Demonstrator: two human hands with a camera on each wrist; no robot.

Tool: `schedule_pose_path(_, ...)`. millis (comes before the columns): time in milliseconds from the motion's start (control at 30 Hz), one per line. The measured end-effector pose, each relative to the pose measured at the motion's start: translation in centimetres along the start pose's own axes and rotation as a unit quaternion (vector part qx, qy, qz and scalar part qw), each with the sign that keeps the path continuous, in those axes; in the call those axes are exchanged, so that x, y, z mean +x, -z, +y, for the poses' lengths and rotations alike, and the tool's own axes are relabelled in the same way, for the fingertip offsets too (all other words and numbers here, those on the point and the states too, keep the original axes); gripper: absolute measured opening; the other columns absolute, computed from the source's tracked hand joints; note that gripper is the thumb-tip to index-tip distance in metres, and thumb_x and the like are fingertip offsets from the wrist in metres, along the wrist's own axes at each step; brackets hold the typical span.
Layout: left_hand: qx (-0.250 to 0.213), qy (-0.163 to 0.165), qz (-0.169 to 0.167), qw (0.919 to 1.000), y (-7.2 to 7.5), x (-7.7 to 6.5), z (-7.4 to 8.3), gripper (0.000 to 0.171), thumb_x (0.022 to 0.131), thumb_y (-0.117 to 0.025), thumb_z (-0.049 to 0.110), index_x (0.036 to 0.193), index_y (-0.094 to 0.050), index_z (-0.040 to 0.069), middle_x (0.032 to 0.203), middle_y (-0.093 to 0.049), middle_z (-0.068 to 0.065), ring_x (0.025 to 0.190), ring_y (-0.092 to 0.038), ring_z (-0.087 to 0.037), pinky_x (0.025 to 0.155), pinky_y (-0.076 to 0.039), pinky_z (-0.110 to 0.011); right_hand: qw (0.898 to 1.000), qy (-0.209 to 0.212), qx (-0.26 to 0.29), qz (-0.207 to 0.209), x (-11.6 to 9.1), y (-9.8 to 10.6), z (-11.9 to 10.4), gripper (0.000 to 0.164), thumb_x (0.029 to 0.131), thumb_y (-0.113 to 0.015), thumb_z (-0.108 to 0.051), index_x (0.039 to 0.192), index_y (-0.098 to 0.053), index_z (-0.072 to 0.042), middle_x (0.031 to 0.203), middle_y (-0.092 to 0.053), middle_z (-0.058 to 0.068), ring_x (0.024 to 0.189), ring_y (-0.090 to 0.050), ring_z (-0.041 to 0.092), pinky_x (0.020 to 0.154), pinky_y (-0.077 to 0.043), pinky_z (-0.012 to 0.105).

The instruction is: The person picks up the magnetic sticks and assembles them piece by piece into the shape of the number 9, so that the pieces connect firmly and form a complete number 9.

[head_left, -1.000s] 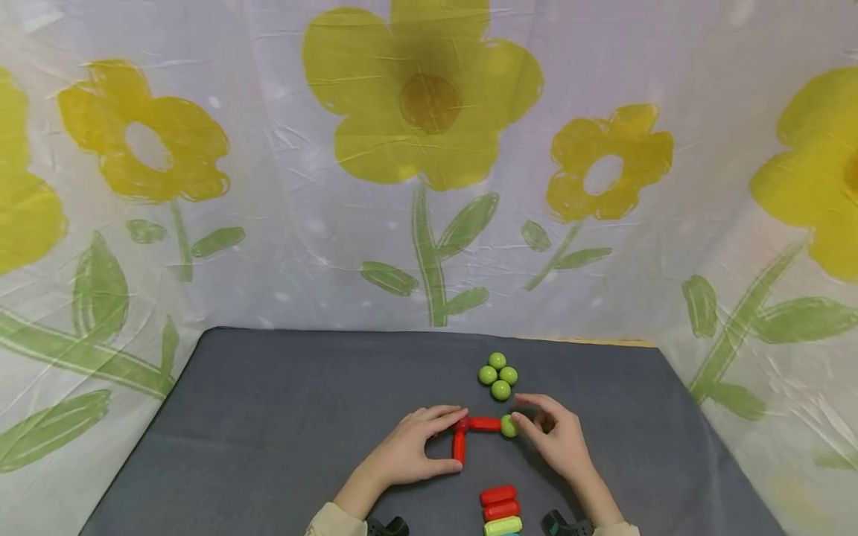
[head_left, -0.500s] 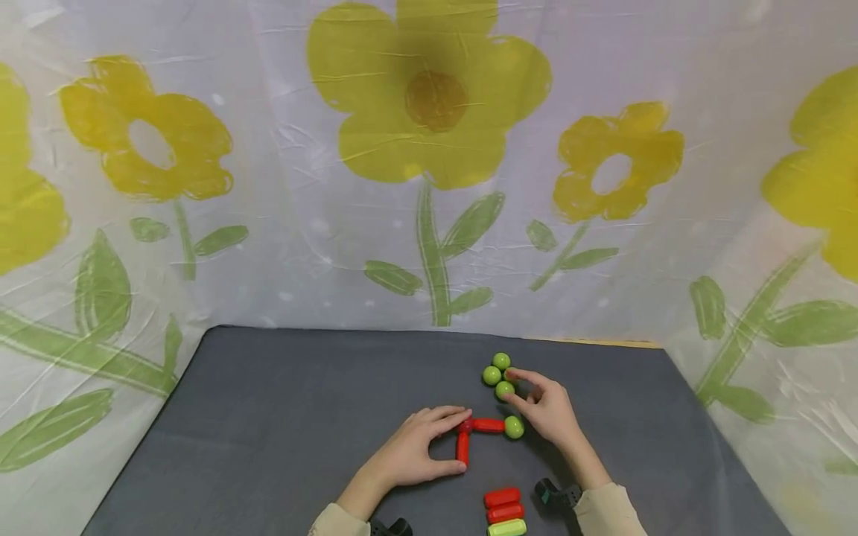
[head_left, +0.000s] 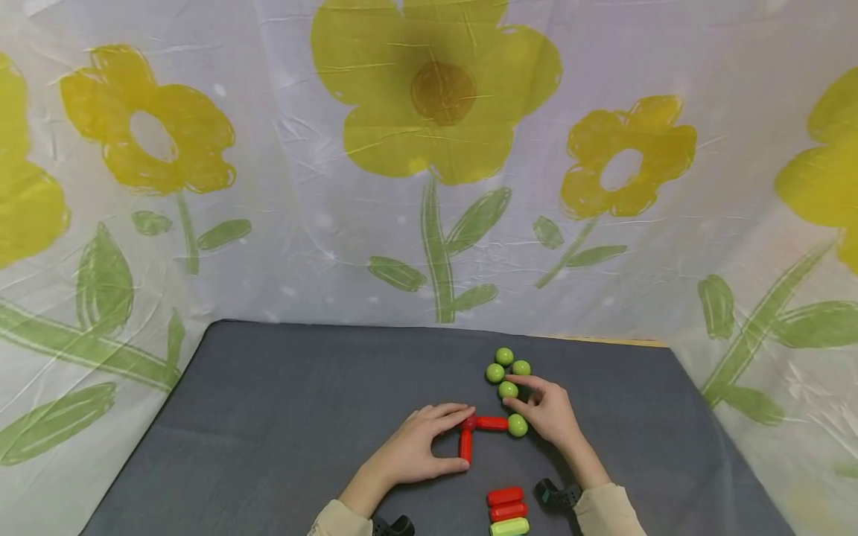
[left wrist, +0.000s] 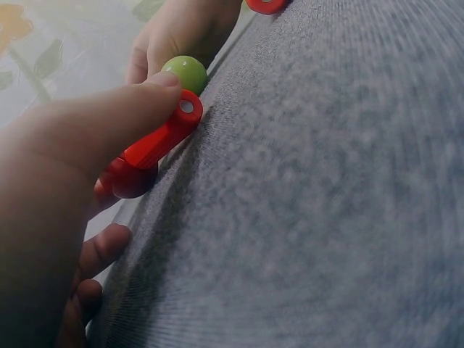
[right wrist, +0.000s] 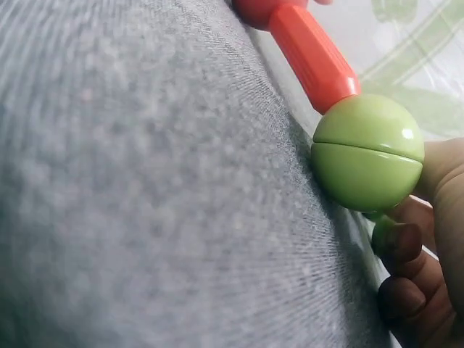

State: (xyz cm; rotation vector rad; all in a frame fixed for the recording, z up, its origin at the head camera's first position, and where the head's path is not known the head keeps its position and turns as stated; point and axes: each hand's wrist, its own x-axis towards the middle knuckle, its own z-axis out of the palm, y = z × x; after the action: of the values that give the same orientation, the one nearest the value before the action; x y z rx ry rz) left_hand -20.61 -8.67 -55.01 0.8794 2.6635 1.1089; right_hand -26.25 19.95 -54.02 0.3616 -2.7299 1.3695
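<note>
Gripping red rod (head_left: 465, 444), left hand (head_left: 414, 451) spread wide, right hand (head_left: 550, 414) narrowly pinching green ball (head_left: 509, 390).

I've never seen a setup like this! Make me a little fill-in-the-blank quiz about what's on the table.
1. The left hand holds two joined rods coloured ____.
2. The ball at the right-hand end of those rods is ____.
3. The right hand is at a cluster of ____ green balls.
4. Beside the yellowish rod lie ____ loose red rods.

Missing words: red; green; four; two.
</note>
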Motion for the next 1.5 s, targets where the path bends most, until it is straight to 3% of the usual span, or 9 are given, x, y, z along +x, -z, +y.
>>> schedule_pose_path(333,-0.007,-0.004,-0.002,1.0,0.1,-0.1,0.0,0.077,0.095,-0.074,0.06,0.162,-0.046,0.035,0.16,-0.048,0.012,0.136,-0.053,-0.021,0.112,-0.042,-0.058,1.0,-0.007,0.027,0.008,-0.5,0.4,-0.2,0.04,0.09,-0.088,-0.02,0.128,-0.078,-0.016,0.049,-0.041,-0.004,0.041,-0.034,0.007,0.044,-0.032,0.023)
schedule_pose_path(567,-0.005,-0.006,0.001,1.0,0.0,-0.1,-0.1,0.077,0.095,-0.073,0.061,0.162,-0.046,0.034,0.16,-0.049,0.012,0.135,-0.053,-0.02,0.112,-0.042,-0.057,0.997,0.05,0.063,0.012,-2.1,1.1,-1.4,0.041,0.09,-0.087,-0.02,0.128,-0.077,-0.009,0.05,-0.041,-0.004,0.041,-0.031,0.001,0.041,-0.031,0.024)
schedule_pose_path(733,-0.006,-0.007,0.005,0.9999,0.1,0.0,0.0,0.076,0.096,-0.073,0.059,0.162,-0.047,0.032,0.16,-0.049,0.011,0.135,-0.053,-0.021,0.112,-0.042,-0.058,0.987,0.096,0.124,-0.043,-4.0,1.0,-2.1,0.036,0.091,-0.085,-0.013,0.126,-0.077,-0.009,0.08,-0.07,0.006,0.048,-0.045,0.004,0.042,-0.041,0.026)
schedule_pose_path(833,-0.007,-0.009,0.007,0.9999,0.0,0.0,0.0,0.076,0.096,-0.073,0.058,0.162,-0.047,0.031,0.16,-0.05,0.01,0.135,-0.053,-0.022,0.112,-0.042,-0.058,0.975,0.119,0.159,-0.102,-5.0,0.6,-2.2,0.034,0.093,-0.082,-0.009,0.127,-0.076,-0.007,0.101,-0.075,0.011,0.055,-0.052,0.008,0.046,-0.047,0.028)
schedule_pose_path(1000,-0.011,-0.01,0.01,0.9998,-0.2,0.0,-0.1,0.072,0.098,-0.072,0.055,0.162,-0.048,0.031,0.16,-0.05,0.01,0.137,-0.053,-0.022,0.113,-0.042,-0.058,0.959,0.144,0.177,-0.166,-6.0,-0.2,-2.1,0.033,0.094,-0.082,-0.009,0.126,-0.075,-0.003,0.095,-0.071,0.012,0.064,-0.053,0.006,0.053,-0.048,0.025)
schedule_pose_path(1233,-0.002,0.008,0.009,0.9999,-0.3,0.1,-0.2,0.063,0.105,-0.062,0.053,0.162,-0.046,0.031,0.157,-0.054,0.007,0.136,-0.055,-0.023,0.112,-0.043,-0.058,0.956,0.17,0.154,-0.185,-6.7,-1.1,-2.0,0.032,0.095,-0.081,-0.013,0.126,-0.076,-0.006,0.109,-0.076,0.008,0.072,-0.057,0.008,0.062,-0.052,0.026)
schedule_pose_path(1500,-0.011,0.006,0.021,0.9997,-0.2,0.4,-0.1,0.053,0.11,-0.057,0.042,0.16,-0.05,0.027,0.155,-0.057,0.004,0.139,-0.055,-0.024,0.114,-0.043,-0.057,0.944,0.161,0.188,-0.218,-6.9,-1.5,-1.8,0.034,0.095,-0.08,-0.009,0.128,-0.076,-0.004,0.116,-0.076,0.012,0.07,-0.056,0.007,0.061,-0.052,0.025)
